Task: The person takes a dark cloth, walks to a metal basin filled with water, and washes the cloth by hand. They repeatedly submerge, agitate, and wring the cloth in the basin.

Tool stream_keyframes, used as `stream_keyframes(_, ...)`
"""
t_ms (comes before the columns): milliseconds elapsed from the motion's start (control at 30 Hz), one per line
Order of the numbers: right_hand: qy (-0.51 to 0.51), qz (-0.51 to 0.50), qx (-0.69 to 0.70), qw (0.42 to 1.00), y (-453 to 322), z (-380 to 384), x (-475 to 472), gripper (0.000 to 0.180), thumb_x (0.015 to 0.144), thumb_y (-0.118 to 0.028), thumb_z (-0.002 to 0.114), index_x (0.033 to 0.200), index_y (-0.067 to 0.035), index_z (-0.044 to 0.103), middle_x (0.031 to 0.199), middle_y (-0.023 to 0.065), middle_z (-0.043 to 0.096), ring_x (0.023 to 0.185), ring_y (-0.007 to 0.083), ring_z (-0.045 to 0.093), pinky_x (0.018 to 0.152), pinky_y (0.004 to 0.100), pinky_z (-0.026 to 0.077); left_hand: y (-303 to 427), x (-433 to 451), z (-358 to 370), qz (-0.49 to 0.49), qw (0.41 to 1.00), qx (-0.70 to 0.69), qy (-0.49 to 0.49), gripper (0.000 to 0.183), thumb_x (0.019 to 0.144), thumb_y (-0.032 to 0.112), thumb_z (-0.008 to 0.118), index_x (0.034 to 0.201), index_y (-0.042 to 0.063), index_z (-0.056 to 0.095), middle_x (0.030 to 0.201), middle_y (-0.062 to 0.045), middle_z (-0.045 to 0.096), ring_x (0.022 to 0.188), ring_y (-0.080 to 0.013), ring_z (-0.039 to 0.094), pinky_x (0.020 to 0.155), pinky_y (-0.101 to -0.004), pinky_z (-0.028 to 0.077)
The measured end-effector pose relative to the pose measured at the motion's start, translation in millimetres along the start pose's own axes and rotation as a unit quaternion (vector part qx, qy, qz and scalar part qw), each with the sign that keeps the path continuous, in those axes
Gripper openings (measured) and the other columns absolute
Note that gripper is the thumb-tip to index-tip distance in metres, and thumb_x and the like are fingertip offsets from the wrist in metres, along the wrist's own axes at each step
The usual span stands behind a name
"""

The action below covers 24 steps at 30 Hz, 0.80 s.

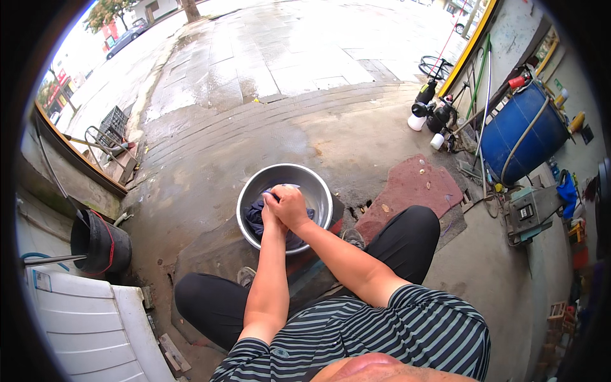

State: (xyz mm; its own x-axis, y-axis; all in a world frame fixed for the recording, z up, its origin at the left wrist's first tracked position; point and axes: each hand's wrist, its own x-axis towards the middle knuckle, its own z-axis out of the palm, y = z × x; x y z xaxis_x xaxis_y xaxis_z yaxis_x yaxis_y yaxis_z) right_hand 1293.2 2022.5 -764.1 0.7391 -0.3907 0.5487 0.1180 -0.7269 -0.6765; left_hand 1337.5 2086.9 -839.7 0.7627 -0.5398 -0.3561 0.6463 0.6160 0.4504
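A round metal basin (pixel 326 198) stands on the floor between my feet. Dark blue wet-looking cloth (pixel 254 216) lies in it, bunched mostly at the left side. Over the basin my right hand (pixel 289 204) is closed on a bunched piece of dark cloth, a bit of which shows at the fingers. My left hand (pixel 270 217) is pressed against it from the left and below, on the same cloth. The fingers of the left hand are largely hidden behind the right. A pale edge shows just beyond the knuckles; what it is I cannot tell.
A black bucket (pixel 121 248) with a red cord stands at left, above a white ribbed panel (pixel 86 324). A reddish mat (pixel 405 200) lies right of the basin. Farther right are spray bottles (pixel 437 117), a blue barrel (pixel 525 129) and a metal device (pixel 530 212). Wet paving lies ahead.
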Motion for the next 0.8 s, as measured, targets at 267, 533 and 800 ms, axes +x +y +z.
stream_keyframes(267,0.079,0.164,0.064,0.981,-11.7,-6.1,-9.2,0.025,0.092,-0.029,0.077,0.087,-0.006,0.071,0.082,0.0192,0.073,0.078,0.0398,0.072,0.070,0.0482,0.055,-1.3,2.1,2.4,0.042,0.996,0.047,0.069,0.044,0.111,0.046,0.051,0.117,0.005,0.068,0.110,-0.009,0.070,0.106,-0.0263,0.069,0.094,-0.0415,0.056)
stream_keyframes(533,0.096,0.204,0.074,0.971,10.1,-15.3,7.6,0.027,0.094,-0.030,0.077,0.085,-0.005,0.071,0.079,0.0176,0.072,0.075,0.0373,0.071,0.070,0.0468,0.055,-5.4,-12.1,14.3,0.073,0.983,0.157,0.059,0.044,0.111,0.041,0.052,0.125,0.002,0.067,0.111,-0.006,0.070,0.106,-0.0193,0.067,0.095,-0.0357,0.055)
stream_keyframes(800,0.115,0.206,0.096,0.967,18.2,2.0,-9.7,0.024,0.093,-0.028,0.077,0.093,-0.005,0.071,0.087,0.0195,0.075,0.082,0.0397,0.073,0.074,0.0464,0.056,16.3,-26.8,34.6,0.040,0.978,0.180,0.100,0.065,0.106,0.064,0.053,0.138,0.008,0.063,0.129,-0.011,0.069,0.116,-0.0235,0.068,0.099,-0.0410,0.056)
